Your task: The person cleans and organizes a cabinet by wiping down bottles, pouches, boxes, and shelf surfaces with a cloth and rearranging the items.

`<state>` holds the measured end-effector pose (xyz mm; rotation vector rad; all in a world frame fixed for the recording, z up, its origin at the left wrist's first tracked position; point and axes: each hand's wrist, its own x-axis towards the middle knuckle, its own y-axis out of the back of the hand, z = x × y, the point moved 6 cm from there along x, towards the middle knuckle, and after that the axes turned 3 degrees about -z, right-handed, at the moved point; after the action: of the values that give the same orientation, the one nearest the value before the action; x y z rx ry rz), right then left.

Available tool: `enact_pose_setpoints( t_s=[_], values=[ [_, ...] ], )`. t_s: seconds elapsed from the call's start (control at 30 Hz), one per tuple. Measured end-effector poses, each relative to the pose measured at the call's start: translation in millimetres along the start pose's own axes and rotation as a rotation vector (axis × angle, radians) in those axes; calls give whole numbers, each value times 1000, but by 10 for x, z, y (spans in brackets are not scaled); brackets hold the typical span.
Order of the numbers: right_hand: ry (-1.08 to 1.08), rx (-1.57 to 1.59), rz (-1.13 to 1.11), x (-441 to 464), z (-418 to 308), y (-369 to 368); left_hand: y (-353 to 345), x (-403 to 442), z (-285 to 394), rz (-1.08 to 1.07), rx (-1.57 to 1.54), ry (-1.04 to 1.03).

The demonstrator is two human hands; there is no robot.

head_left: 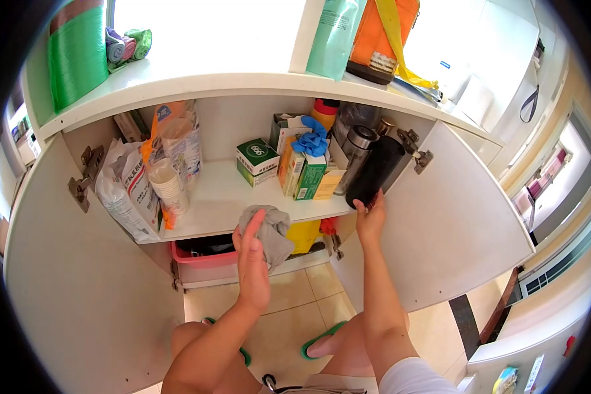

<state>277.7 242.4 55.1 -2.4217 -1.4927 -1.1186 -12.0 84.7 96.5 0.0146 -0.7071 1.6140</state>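
Black flask (378, 169), at the shelf's (220, 184) right end, looks stiff, smooth and perhaps heavy, best held round its middle; the right hand (370, 222) has its grip clamped on the lower end; the left hand (252, 270) holds a soft grey cloth (274, 238).

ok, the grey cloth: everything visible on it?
The grey cloth is plain grey, soft-looking fabric, bunched up with several creases and folds, no print visible. It is in the left hand, whose fingers and palm cover part of its near side. It is off the floor, appearing in front of the cabinet shelf's front edge, its lower end hanging loosely. Whether it touches the shelf, or is damp, can't be told.
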Motion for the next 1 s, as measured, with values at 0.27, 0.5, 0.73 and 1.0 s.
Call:
enact_pose_setpoints(
  t_s=[0.27,0.5,0.73,1.0],
  values=[
    [-111,-287,-36,105,-14,60,15,4,-78,-4,5,7],
    [-113,-404,-58,159,40,81,63,-6,-149,35,221,57],
    [-41,-390,-48,71,26,116,147,-8,-175,75,293,126],
    [25,-280,-1,-260,-587,130,326,-12,-158,233,252,273]
  ],
)
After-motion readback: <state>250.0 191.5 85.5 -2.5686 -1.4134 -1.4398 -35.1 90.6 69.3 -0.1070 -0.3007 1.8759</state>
